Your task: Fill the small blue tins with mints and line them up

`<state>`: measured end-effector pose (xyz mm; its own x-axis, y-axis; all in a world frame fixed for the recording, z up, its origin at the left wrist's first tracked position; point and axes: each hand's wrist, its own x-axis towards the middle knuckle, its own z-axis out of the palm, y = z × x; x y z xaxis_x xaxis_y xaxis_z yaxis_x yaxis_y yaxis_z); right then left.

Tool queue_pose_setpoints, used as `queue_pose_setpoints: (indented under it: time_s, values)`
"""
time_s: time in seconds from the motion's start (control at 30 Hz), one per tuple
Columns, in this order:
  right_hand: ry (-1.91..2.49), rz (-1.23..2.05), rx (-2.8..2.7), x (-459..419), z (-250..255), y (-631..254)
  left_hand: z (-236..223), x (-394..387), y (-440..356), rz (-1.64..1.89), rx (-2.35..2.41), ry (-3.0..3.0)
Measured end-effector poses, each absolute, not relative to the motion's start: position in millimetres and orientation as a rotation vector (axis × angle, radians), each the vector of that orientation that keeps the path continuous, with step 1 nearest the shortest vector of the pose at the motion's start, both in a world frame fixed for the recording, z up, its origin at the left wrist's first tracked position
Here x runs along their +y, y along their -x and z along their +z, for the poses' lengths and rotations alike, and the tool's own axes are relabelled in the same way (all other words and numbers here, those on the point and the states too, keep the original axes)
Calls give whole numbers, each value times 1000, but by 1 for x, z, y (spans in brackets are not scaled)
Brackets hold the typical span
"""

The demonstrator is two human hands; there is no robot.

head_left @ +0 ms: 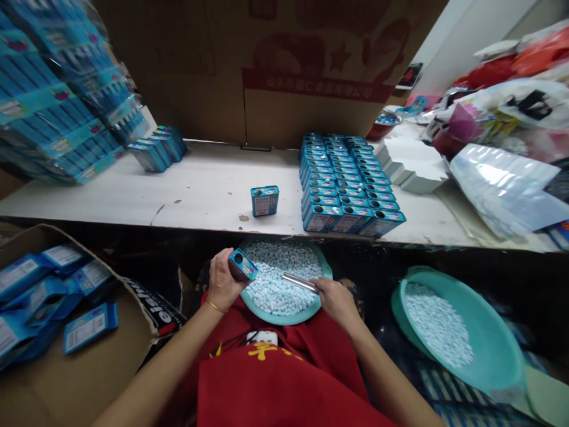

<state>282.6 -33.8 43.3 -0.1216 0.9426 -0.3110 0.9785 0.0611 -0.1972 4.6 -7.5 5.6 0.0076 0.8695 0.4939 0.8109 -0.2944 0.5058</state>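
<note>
My left hand (221, 282) is closed around a small blue box (242, 265) with a round dark opening in its top, tilted over the left rim of a teal basin. That basin (326, 274) rests at my lap, filled with small pale blue and white pellets (280, 299). In my right hand (334, 299) is a shiny metal tube (300, 282), its far end reaching over the pellets. One matching blue box (265, 201) stands upright alone on the white table just beyond the basin.
Rows of blue boxes (351, 187) stand on the white table (208, 196). Wrapped stacks (57, 101) rise at the left. A carton (128, 338) holds loose blue boxes. Another teal basin (493, 332) with pellets sits at right. A big cardboard box (186, 77) blocks the back.
</note>
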Motion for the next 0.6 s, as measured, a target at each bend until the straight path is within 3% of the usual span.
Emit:
queue_pose_setpoints:
  time_s: [0.2, 0.4, 0.6]
  values:
    - [-2080, -762, 2242, -36, 22, -285, 31, 9, -21, 1441, 1728, -1928]
    - [-2140, -896, 2254, -36, 8, -284, 52, 77, -62, 1636, 1750, -1588]
    - [-2158, -972, 2242, -43, 1, -284, 47, 101, -71, 1461, 1763, -1567]
